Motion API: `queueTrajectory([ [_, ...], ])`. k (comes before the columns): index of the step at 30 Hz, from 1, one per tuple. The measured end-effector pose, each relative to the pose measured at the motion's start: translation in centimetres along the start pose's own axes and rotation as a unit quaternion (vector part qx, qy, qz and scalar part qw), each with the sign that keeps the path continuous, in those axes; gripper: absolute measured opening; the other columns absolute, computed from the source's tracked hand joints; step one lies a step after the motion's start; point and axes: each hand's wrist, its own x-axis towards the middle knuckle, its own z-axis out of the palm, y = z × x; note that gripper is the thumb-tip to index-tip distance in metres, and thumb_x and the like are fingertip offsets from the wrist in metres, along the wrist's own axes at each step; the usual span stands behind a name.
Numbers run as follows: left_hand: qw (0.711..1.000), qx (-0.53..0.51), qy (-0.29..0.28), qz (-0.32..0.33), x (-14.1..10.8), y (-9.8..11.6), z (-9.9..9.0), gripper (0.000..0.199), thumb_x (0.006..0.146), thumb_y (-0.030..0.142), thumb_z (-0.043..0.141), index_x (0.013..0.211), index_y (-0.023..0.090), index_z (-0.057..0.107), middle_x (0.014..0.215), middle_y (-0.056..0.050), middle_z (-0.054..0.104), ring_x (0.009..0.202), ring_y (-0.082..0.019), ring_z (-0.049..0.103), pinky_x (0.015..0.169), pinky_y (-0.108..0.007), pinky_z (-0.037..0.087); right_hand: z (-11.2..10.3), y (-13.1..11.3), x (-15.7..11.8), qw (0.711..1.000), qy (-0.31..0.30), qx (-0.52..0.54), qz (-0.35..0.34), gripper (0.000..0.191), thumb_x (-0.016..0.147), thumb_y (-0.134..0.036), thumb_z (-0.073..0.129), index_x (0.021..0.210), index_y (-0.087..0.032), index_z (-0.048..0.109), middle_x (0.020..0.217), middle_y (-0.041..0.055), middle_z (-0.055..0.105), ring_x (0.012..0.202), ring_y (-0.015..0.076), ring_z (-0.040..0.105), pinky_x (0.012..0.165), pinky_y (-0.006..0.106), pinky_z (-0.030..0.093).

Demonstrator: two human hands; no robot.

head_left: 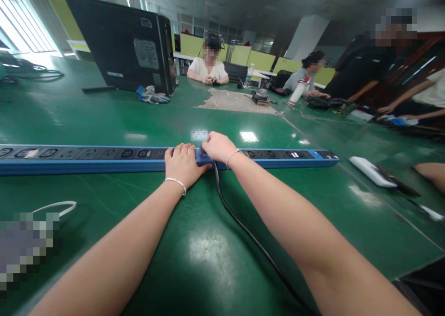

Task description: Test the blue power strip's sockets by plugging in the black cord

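A long blue power strip (86,166) with black sockets lies across the green table. My left hand (182,164) braces its middle, fingers over the top and thumb along the near side. Right beside it, my right hand (219,146) is closed around a dark plug (202,151) at the strip's top face. From under that hand a black power cord (239,218) runs down toward the table's near edge. My fingers partly cover the plug, so how far it sits in the socket cannot be seen.
A black computer tower (121,47) stands at the back left, with gloves (153,95) beside it. Toward the back lie a brown sheet (225,100) and a small device (260,97). A white device (371,171) rests at right. Several people sit or stand around the table.
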Motion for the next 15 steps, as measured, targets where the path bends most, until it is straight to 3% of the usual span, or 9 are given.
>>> queueTrajectory([
  [15,1.000,-0.020,0.002,0.009,-0.13,-0.01,-0.05,0.060,0.075,0.056,0.049,0.120,0.017,0.050,0.128,-0.014,0.055,0.123,-0.030,0.042,0.103,-0.047,0.020,0.06,-1.05,-0.07,0.999,-0.002,-0.049,0.009,0.028,0.078,-0.027,0.050,0.099,-0.016,0.064,0.102,0.0141,0.069,0.092,0.0221,0.066,0.076,0.028,0.048],
])
